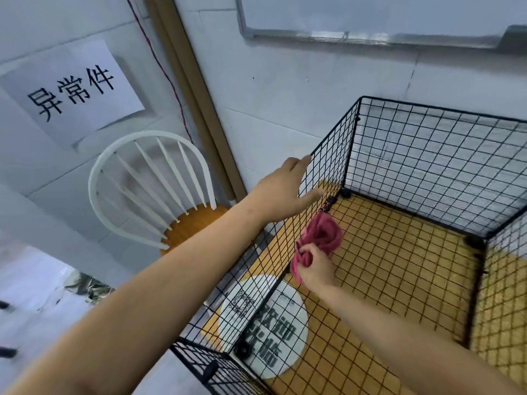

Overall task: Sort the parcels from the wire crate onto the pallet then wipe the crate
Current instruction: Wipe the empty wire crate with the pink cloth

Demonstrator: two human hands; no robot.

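Observation:
A black wire crate point(427, 155) stands open-topped against the wall, with no parcels inside it. My left hand point(285, 189) rests on the top edge of the crate's left panel, fingers reaching over the wire. Inside the crate, my right hand point(315, 270) grips a bunched pink cloth point(322, 236) and presses it against the inner side of that left panel, low down near the floor. The pallet and parcels are out of view.
A white spindle-back chair point(148, 189) with a wooden seat stands left of the crate. A round white floor sticker point(265, 332) lies under the crate's near left corner. Cardboard tubes point(194, 104) lean in the wall corner. A whiteboard hangs above.

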